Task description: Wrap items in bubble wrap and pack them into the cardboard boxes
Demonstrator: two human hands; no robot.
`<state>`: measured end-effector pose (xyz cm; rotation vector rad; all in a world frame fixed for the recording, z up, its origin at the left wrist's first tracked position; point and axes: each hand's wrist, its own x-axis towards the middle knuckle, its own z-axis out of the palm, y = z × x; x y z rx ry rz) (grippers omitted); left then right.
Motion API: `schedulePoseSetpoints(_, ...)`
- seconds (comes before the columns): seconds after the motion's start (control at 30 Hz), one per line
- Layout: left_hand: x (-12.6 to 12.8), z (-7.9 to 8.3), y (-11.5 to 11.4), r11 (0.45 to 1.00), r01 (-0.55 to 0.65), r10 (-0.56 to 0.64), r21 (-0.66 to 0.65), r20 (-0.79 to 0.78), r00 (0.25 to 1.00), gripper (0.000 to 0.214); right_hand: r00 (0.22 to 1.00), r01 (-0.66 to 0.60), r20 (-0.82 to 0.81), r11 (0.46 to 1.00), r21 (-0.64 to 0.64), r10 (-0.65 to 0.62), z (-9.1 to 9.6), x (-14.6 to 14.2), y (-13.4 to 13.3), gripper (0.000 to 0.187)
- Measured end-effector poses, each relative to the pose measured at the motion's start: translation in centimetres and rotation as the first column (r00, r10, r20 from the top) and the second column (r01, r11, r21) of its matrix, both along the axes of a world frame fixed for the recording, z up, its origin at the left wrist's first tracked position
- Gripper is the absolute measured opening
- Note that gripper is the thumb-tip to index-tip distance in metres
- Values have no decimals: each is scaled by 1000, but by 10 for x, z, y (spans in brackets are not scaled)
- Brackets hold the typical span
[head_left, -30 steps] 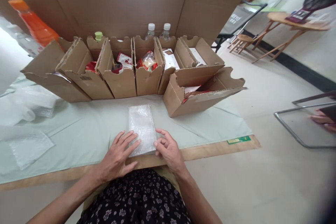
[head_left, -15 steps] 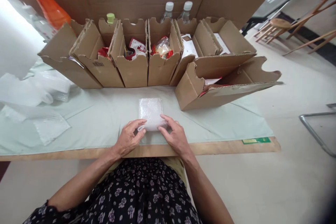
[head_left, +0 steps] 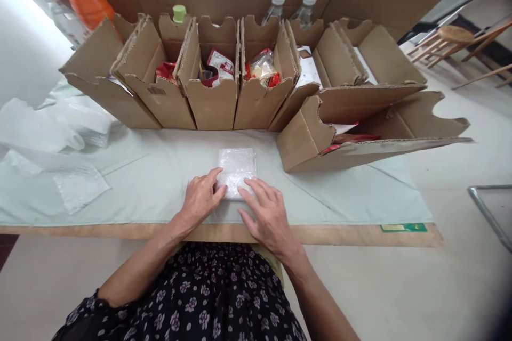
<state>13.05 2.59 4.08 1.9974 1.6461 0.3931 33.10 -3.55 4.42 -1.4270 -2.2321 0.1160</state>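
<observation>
A folded piece of clear bubble wrap [head_left: 237,162] lies flat on the cloth in front of me, roughly square, with a fold across it. My left hand [head_left: 203,196] rests at its left edge, thumb and index finger apart and touching the plastic. Over its lower right corner is my right hand [head_left: 266,213], fingers spread and fingertips on the wrap. Neither hand grips it; both look open.
Several cardboard bins [head_left: 214,101] holding packets line the back, and another bin [head_left: 304,144] stands at an angle on the right. Loose clear plastic bags [head_left: 82,184] lie at the left. Bottles [head_left: 276,5] stand behind the bins. The table's wooden edge [head_left: 240,233] runs close to me.
The near end of the bubble wrap, curled up between my hands before, now lies flat. My right fingers have spread out over it. The view has shifted slightly.
</observation>
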Motion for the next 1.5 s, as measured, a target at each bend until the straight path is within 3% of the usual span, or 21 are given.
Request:
schedulePoseSetpoints(0.1, -7, 1, -4, 995, 33, -36, 90, 25, 999, 45, 991, -106, 78, 991, -77, 112, -3, -4, 14, 36)
schedulePoseSetpoints(0.23, -23, 6, -18, 924, 242, -284, 296, 107, 953, 61, 992, -127, 5, 981, -144, 129, 4, 1, 22, 33)
schedulePoseSetpoints(0.33, -30, 10, -23, 906, 338, -393, 255, 208, 896, 57, 987, -154, -91, 951, -269, 134, 13, 10, 18, 33)
schedulePoseSetpoints(0.5, -19, 8, -8, 990, 138, -134, 15, 360, 923, 38, 967, -100, -252, 868, -487, -30, 21, 15, 28, 32)
schedulePoseSetpoints(0.57, -11, 5, 0, 998, 70, -65, -3, 331, 942, 35, 973, 18, -197, 898, -440, -116, 21, 13, 36, 29)
schedulePoseSetpoints(0.67, 0, 2, 10, 996, 15, -29, 82, 176, 984, 32, 980, 181, -32, 947, -265, -196, 21, 10, 48, 34)
schedulePoseSetpoints(0.77, 5, 1, 13, 992, -1, -2, 122, 17, 1000, 38, 986, 165, 78, 947, -274, -149, 18, 10, 57, 45)
schedulePoseSetpoints(0.83, 6, 1, 14, 994, -3, 5, 107, -25, 1000, 40, 990, 128, 93, 933, -336, -102, 14, 11, 61, 38)
schedulePoseSetpoints(0.97, 2, 0, 9, 999, -18, 13, 45, 122, 992, 42, 990, 69, -87, 917, -393, -111, 7, 12, 53, 18)
schedulePoseSetpoints(1.07, -4, 2, -1, 998, -45, 61, -52, 383, 922, 59, 916, 77, -326, 900, -429, -234, 5, 7, 33, 14)
schedulePoseSetpoints(1.13, -6, 6, -9, 986, -10, 100, -164, 549, 830, 73, 800, 74, -498, 879, -471, -335, 3, 2, 16, 18)
schedulePoseSetpoints(1.2, -6, 13, -18, 955, 78, 134, -286, 651, 747, 69, 669, 56, -614, 853, -520, -418, 0, -4, 1, 23)
schedulePoseSetpoints(1.27, -3, 21, -24, 928, 128, 155, -351, 674, 722, 51, 592, 9, -664, 828, -561, -456, -2, -6, -9, 29)
schedulePoseSetpoints(1.37, 4, 36, -29, 943, 131, 88, -306, 608, 789, 30, 651, -81, -645, 808, -584, -401, 4, 1, -18, 57)
schedulePoseSetpoints(1.43, 10, 46, -30, 938, 246, -77, -243, 547, 834, 21, 749, -113, -581, 803, -585, -318, 15, 11, -22, 77)
schedulePoseSetpoints(1.5, 16, 53, -31, 901, 386, -242, -200, 506, 828, 17, 816, -139, -527, 804, -579, -238, 30, 20, -24, 78)
